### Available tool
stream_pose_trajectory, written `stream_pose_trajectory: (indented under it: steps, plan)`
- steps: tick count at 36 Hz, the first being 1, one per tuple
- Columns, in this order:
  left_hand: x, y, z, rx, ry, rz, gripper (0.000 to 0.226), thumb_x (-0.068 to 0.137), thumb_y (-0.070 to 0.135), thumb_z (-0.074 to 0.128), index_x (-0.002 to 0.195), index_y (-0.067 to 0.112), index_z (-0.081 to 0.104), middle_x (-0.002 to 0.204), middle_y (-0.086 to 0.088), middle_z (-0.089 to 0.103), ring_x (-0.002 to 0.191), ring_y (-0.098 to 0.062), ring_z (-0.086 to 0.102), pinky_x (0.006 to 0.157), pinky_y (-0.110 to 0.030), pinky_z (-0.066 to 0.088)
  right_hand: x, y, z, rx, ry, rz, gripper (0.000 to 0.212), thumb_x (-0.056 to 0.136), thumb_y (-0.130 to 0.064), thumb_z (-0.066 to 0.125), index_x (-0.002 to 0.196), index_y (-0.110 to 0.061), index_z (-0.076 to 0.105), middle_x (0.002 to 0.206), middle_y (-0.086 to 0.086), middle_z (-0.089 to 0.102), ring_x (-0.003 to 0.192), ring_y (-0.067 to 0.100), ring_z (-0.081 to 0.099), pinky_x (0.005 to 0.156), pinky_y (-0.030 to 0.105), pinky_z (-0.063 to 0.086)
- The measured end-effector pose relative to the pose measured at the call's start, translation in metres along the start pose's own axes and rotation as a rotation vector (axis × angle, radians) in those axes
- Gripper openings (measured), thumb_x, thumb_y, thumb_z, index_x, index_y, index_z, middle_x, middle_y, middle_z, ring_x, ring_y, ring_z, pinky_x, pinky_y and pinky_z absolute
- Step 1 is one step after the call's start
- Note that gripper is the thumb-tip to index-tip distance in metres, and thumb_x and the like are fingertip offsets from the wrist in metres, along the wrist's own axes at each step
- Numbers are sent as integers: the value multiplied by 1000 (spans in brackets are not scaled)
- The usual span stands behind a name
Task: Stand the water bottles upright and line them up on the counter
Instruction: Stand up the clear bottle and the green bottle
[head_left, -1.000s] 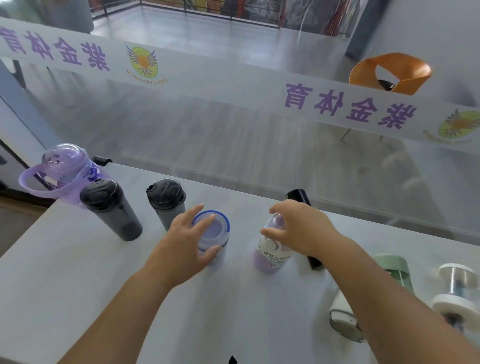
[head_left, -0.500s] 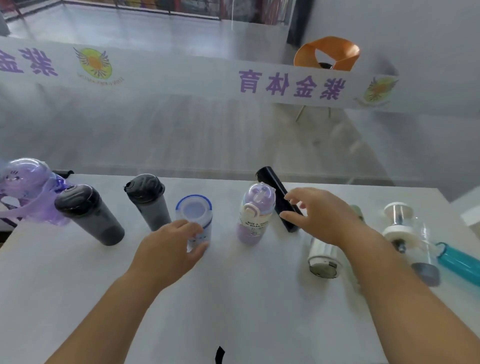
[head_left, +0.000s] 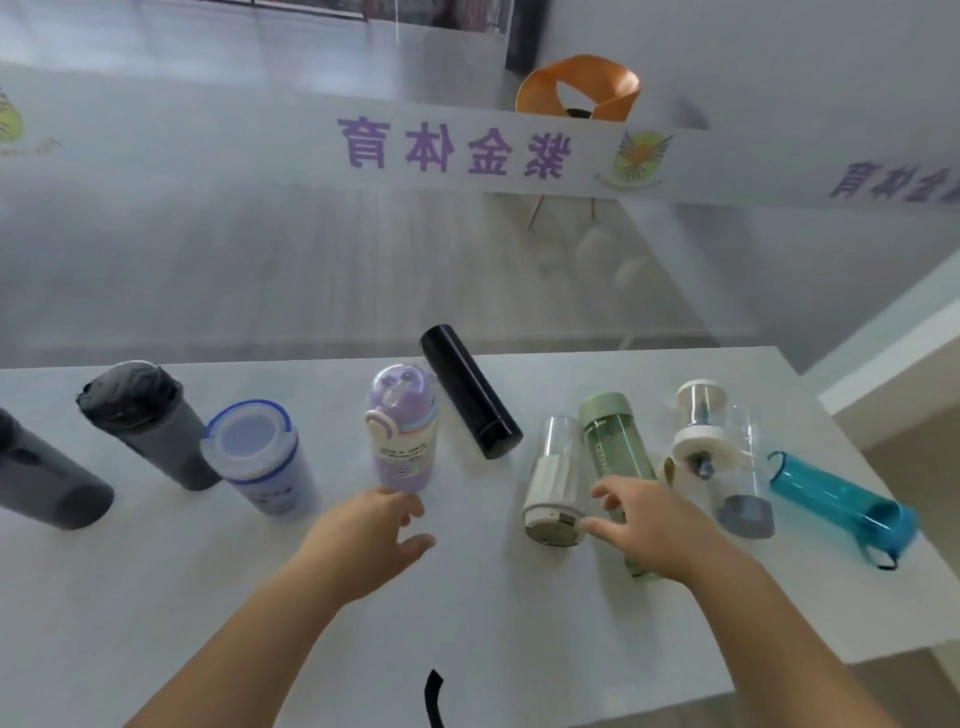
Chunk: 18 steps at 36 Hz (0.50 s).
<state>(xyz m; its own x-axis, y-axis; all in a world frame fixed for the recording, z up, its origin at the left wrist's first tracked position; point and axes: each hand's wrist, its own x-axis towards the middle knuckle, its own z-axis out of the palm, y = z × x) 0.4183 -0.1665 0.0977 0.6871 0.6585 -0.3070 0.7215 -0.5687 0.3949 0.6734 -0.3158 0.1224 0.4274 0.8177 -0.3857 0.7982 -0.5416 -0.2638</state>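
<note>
Head view: a person's left hand (head_left: 363, 540) hovers open, fingers relaxed, just short of the upright lilac bottle (head_left: 401, 431) on the white surface (head_left: 493, 623). Left of that hand stand a blue-rimmed bottle (head_left: 260, 460) and a grey bottle (head_left: 150, 426). The right hand (head_left: 647, 525), fingers spread and gripping nothing, is over the near end of a green bottle (head_left: 613, 447) lying flat, its forefinger at the cap of a white-capped clear bottle (head_left: 553, 478) lying alongside. Beyond and between the hands a black flask (head_left: 470, 389) lies on its side; a teal bottle (head_left: 831, 493) lies to the right hand's right.
</note>
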Motion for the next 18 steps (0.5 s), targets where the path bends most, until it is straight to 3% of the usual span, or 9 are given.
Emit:
stream_pose_trajectory:
  steps: [9,18]
  plan:
    - [60,76,36,-70,-68,-78,43,85,53,53,122,32,49,118,11,57,102,-9,57,83,-24,43,51,68,-27,-46,51,88,49,87,-49,54,128,-22,48,120,0,59,105,21,58,87,39,51]
    - [100,131,73,-237,-109,-224,66,78,63,55,133,31,35,127,4,51,107,-18,56,84,-34,47,111,99,-33,-9,-16,35,63,88,-46,56,137,-14,33,136,11,45,121,31,49,98,44,43]
